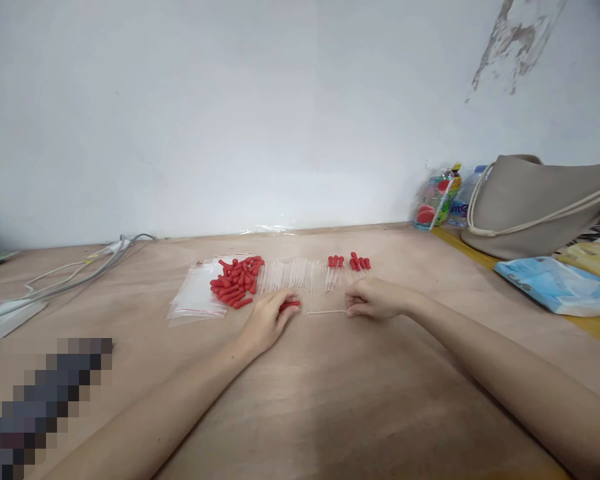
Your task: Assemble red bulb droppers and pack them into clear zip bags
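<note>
My left hand is closed around a red rubber dropper bulb, whose end points right. Pinched in the fingers of my right hand is a thin clear glass dropper tube, its free end pointing left toward the bulb. Bulb and tube are apart. Behind my hands lies a row of clear tubes. A heap of red bulbs sits left of the row. To its right are several tubes with red bulbs on their ends.
Clear plastic zip bags lie under and beside the heap. Grey and white cables run along the far left. At right are drink bottles, a grey bag and a blue tissue pack. A wall stands behind the wooden table.
</note>
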Demonstrator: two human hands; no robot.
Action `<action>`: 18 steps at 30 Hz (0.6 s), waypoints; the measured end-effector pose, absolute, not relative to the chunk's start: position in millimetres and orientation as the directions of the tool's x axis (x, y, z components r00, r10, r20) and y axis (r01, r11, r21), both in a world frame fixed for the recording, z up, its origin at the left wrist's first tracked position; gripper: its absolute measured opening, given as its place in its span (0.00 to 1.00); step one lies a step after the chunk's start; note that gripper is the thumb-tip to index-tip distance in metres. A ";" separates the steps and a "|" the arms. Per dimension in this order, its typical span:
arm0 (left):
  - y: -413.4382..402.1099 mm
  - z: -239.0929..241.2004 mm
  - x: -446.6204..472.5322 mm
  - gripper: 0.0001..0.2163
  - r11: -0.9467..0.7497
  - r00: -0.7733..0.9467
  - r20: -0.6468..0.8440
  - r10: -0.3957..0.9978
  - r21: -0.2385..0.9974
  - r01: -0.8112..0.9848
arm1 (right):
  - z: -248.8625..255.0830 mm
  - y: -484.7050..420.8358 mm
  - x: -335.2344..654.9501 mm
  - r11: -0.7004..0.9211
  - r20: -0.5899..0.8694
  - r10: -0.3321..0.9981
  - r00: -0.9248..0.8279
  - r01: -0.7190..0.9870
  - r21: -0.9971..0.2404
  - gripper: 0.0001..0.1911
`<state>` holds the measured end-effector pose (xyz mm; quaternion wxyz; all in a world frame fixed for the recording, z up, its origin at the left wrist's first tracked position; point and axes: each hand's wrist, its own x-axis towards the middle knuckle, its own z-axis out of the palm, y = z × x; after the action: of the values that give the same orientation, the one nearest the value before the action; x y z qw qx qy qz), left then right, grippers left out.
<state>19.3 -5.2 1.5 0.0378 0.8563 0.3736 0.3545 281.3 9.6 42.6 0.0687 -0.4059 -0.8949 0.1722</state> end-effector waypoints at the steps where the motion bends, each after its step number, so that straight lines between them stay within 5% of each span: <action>1: -4.8 2.8 19.2 0.07 -0.724 0.477 0.577 0.664 0.333 0.605 | 40.4 9.0 279.9 0.613 0.017 0.753 -0.658 0.690 -0.385 0.07; 6: -5.5 5.8 19.8 0.06 -0.739 0.511 0.560 0.652 0.319 0.593 | 20.2 -2.7 258.2 0.635 0.286 0.765 -0.577 0.601 -0.486 0.17; 12: -8.4 5.3 22.5 0.06 -0.767 0.518 0.600 0.609 0.279 0.577 | 0.3 -13.3 239.0 0.542 0.333 0.839 -0.429 0.612 -0.576 0.05; 18: -10.7 7.6 29.1 0.06 -0.766 0.526 0.588 0.615 0.287 0.576 | -0.2 -15.5 239.2 0.485 0.365 0.873 -0.323 0.499 -0.718 0.06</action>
<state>29.1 -10.7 7.6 0.0283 0.8729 0.3409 0.3478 239.2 -15.5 -0.2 0.3772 -0.4429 -0.7746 0.2480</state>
